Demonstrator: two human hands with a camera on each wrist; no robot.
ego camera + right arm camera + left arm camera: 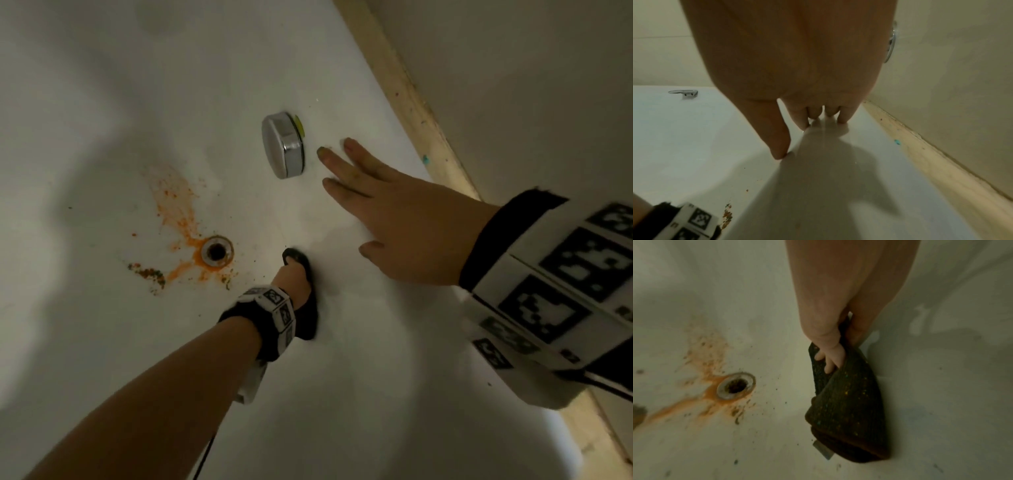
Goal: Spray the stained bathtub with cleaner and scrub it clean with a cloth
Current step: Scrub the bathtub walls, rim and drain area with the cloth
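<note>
Bathtub [102, 102] enamel, white and glossy, fills the head view, its smooth floor marked by an orange, rust-like stain [178, 209] that fans out above a round metal drain [216, 250] and pools around its rim, with dark gritty specks scattered near it. A round chrome overflow cap [283, 148] juts from the tub's end wall, right of the stain and farther away. The left hand [294, 279] reaches down to the tub floor just right of the drain, fingers curled round a dark, coarse-textured cloth [846, 404]; the cloth hangs in a folded, cone-like bunch flecked with orange and teal, its lower end resting on the enamel, a small grey tag showing at its edge. The right hand [400, 222] lies flat against the tub's sloping wall below the overflow cap, fingers straight and spread, tips pressed to the surface and holding nothing. Along the right, a pale beige strip [411, 92] borders the tub's rim beside the wall.
</note>
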